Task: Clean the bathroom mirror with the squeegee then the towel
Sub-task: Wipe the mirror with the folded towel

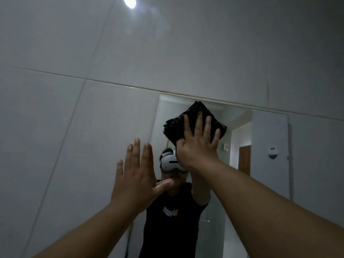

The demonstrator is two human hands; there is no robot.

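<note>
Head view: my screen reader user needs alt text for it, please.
The right hand presses a folded black towel flat against the top of the bathroom mirror. The left hand rests open beside it on the grey tiled wall.

The only lettering is a short pale print with an orange end on the chest of the black shirt [170,213] reflected in the mirror [268,164], too blurred and small to read. Nothing else carries text.
</note>
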